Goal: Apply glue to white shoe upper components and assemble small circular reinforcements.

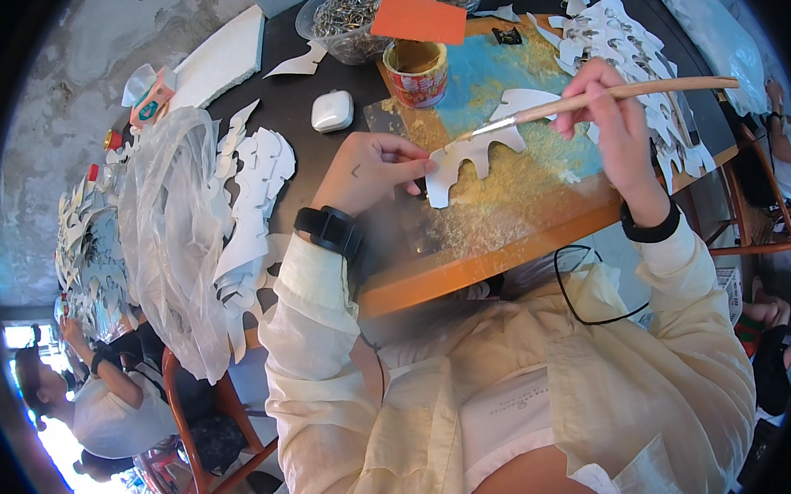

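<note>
Between the thumb and fingers of my left hand [376, 170] is the left end of a white scalloped cut-out piece [475, 155]. My right hand [609, 125] grips a wooden-handled brush [645, 89], its handle pointing right. The brush tip meets the upper edge of the piece, near its middle. Behind the piece lies another white cut-out [522, 102], partly covered by the brush and my right hand. Beyond my left hand stands a round tub [416, 74] with yellowish-brown residue inside and an orange card [419, 16] resting across its far rim.
A stained board [500, 211] covers the table front. White cut-outs [260, 182] and a crumpled plastic bag [169, 221] lie left, more cut-outs [625, 43] right. Nearby are a white case [332, 111] and a clear tub of metal pieces [341, 20]. Another person [111, 409] sits at left.
</note>
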Motion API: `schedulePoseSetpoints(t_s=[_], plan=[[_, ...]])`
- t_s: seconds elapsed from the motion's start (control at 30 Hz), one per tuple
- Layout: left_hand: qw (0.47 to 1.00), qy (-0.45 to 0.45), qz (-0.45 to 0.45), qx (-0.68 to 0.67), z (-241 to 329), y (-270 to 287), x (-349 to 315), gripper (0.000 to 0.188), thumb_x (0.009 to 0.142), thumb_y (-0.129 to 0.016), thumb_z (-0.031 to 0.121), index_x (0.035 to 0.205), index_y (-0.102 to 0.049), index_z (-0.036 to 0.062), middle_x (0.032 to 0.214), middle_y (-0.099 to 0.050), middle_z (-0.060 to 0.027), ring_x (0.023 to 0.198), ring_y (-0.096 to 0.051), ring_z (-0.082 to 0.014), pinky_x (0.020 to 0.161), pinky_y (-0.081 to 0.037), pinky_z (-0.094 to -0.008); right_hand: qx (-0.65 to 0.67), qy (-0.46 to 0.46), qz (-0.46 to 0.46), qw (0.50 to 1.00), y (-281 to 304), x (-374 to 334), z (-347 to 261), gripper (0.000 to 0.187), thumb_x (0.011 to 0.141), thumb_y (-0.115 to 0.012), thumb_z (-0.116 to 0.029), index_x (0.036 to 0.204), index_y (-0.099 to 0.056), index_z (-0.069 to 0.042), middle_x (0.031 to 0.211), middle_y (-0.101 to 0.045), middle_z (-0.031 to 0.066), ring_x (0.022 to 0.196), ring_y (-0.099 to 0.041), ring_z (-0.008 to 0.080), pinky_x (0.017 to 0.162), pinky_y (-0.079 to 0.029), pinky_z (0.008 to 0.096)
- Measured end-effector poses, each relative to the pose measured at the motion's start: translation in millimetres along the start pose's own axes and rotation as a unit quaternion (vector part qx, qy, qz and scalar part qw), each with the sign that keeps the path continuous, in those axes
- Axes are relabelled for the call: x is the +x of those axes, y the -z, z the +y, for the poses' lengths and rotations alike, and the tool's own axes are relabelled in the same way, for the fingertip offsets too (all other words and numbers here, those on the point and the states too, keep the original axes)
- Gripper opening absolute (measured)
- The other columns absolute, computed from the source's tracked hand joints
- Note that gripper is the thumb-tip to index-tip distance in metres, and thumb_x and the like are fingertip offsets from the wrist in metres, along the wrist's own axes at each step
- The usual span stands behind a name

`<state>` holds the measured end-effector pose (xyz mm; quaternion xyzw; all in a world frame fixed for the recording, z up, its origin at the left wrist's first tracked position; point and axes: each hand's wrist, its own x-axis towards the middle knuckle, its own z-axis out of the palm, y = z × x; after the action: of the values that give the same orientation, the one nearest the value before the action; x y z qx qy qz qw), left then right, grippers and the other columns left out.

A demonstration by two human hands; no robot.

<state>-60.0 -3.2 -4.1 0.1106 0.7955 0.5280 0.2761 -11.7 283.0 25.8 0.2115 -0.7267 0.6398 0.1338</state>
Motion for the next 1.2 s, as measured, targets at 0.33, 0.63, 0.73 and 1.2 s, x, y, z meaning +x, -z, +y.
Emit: schedulePoseSetpoints(t_s=[0.33,0.63,0.73,1.2], plan=[[1.0,0.005,-0.002,0.003,2,0,4,0.021,0.082,-0.071,0.016,0.095,-0.067,-0.0002,0.077,-0.067,-0.0021,0.06,-0.06,-0.0041,0.048,-0.04,-0.0153,-0.045,-0.02,-0.038,0.998,-20,2,12,0.02,0.099,-0.041,-0.017,0.091,-0.05,-0.001,0.073,-0.059,0.0053,0.066,-0.056,0.0086,0.063,-0.047,0.0211],[1.0,-0.009,-0.001,-0.003,0,0,1,0.023,0.082,-0.071,0.019,0.093,-0.068,-0.0009,0.071,-0.066,-0.0025,0.059,-0.06,-0.0047,0.047,-0.041,-0.0166,-0.029,0.075,-0.031,0.996,0,75,-17,0.02,0.099,-0.039,-0.017,0.092,-0.051,-0.002,0.074,-0.058,0.0042,0.065,-0.055,0.0076,0.062,-0.047,0.0205],[1.0,-0.002,-0.01,-0.006,-2,0,1,0.022,0.084,-0.069,0.018,0.093,-0.068,-0.0013,0.073,-0.067,-0.0035,0.06,-0.061,-0.0053,0.049,-0.042,-0.0166,-0.045,0.041,-0.045,0.997,-15,101,-4,0.018,0.097,-0.041,-0.016,0.09,-0.051,-0.003,0.071,-0.058,0.0035,0.063,-0.056,0.0073,0.06,-0.047,0.0209],[1.0,-0.001,-0.012,-0.019,3,1,0,0.021,0.084,-0.068,0.017,0.094,-0.067,-0.0017,0.075,-0.067,-0.004,0.061,-0.062,-0.0063,0.051,-0.044,-0.0173,-0.067,-0.012,-0.075,0.995,-33,130,17,0.023,0.095,-0.044,-0.02,0.082,-0.05,-0.002,0.064,-0.058,0.0044,0.056,-0.056,0.0094,0.052,-0.046,0.022]])
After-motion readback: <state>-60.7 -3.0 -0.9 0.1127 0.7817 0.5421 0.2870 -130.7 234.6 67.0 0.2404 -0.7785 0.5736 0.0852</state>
